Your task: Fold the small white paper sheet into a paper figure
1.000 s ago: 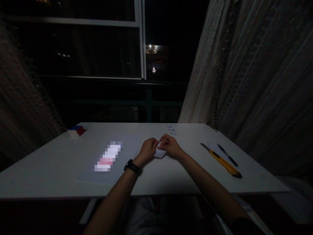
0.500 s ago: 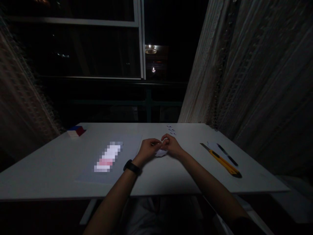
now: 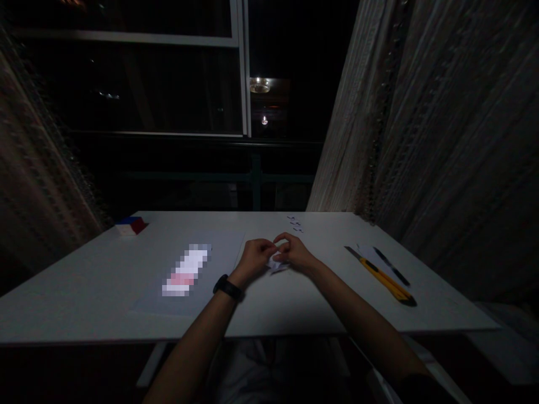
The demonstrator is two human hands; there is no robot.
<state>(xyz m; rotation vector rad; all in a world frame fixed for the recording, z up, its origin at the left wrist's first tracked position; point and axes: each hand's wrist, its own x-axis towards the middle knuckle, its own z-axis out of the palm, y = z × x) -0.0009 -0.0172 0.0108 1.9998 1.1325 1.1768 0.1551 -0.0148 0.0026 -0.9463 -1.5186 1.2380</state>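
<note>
A small piece of white paper (image 3: 277, 266) is between my hands over the middle of the white table (image 3: 290, 308). My left hand (image 3: 256, 255), with a black band on the wrist, pinches the paper's left side. From the right, my right hand (image 3: 293, 251) grips it with thumb and bent fingers. The fingertips of both hands nearly meet and cover the upper part of the paper, so its full shape is hidden. Several small paper pieces with dark marks (image 3: 296, 224) lie just beyond my right hand.
A yellow box cutter (image 3: 385, 280) with its blade out lies on the right, beside a dark pen (image 3: 391, 266). To the left, a large paper sheet (image 3: 227, 252) lies under a bright, pixelated phone-like shape (image 3: 185, 272). A colored cube (image 3: 130, 225) sits at the far left corner.
My right fingers have shifted slightly on the paper, the index finger now arching higher and further left. The paper's visible lower part has changed shape and tilt. Other things stay in place.
</note>
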